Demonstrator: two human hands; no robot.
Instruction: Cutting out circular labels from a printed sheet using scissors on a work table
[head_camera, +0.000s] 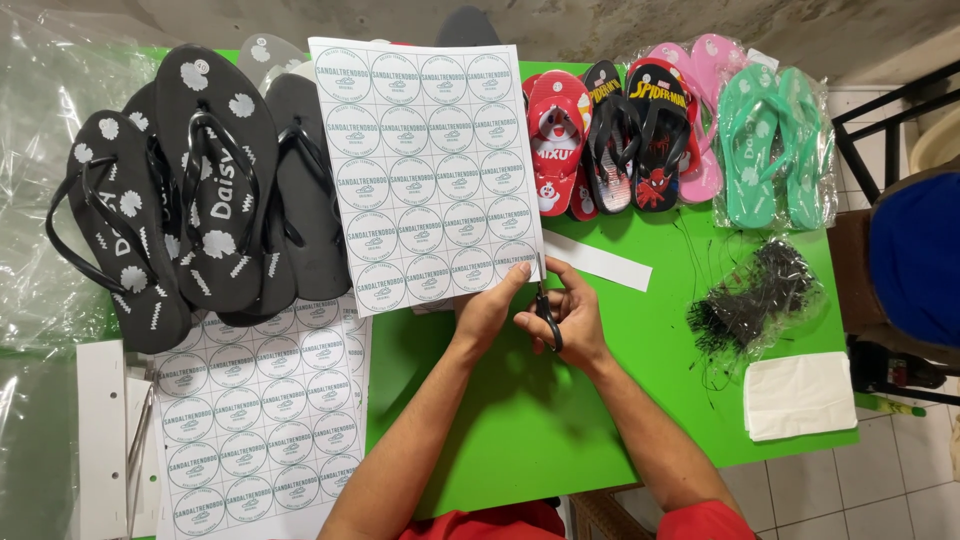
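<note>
Gripping the lower right corner of a sticker sheet (425, 170) printed with round labels, the left hand (487, 312) has its fingers (517, 275) closed on the paper's bottom edge, holding it above the middle of the green surface (520, 400). The right hand (570, 318) is wrapped around black-handled scissors (545, 305), blades pointing up at the sheet's right edge, just beside the left fingertips. A cut white strip (597, 260) lies just right of the hands. Black flip-flops (195, 190) sit at the far left corner, coloured pairs (640, 130) along the far edge, a second label sheet (260, 410) at the near left.
</note>
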